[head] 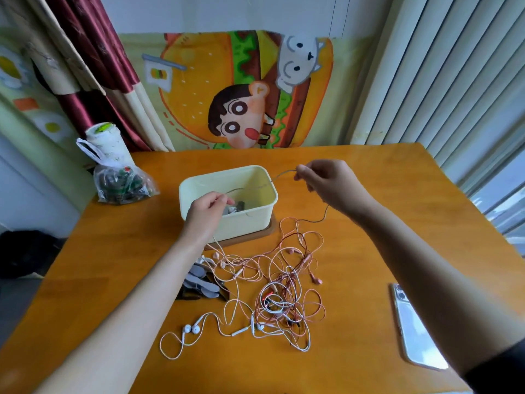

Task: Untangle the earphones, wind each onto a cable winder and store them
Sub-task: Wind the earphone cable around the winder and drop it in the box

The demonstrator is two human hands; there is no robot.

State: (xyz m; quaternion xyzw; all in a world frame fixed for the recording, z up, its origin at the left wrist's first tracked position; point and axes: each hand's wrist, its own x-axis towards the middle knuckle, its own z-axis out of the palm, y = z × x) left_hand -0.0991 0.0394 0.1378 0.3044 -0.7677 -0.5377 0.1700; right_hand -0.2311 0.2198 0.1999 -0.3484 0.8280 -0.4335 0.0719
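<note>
left hand (208, 207): over the near rim of the box, fingers dipping inside – grip pinched together on one end of a thin grey cable (255, 186).
right hand (326, 180): raised beyond the box's right corner, grip closed, thumb and fingertips clamped on the other stretch of the same cable.
cable: spans in a shallow arc across the open box between the two hands; a darker length hangs from under the right hand down to the heap.
box (264, 211): pale cream, open-topped, sitting on a brown mat (255, 237); small dark items lie at its bottom, too blurred to tell.
tangle of earphones (284, 282): pink, white and red wires knotted on the surface (397, 209), just in front of the box.
white earbuds (191, 329): a pair lying at the near left edge of the heap.
cable winders (200, 281): grey pile – beside the left forearm, touching the tangle.
phone (412, 331): flat at the right, partly under the right arm.
plastic bag (122, 183): at the far left corner.
</note>
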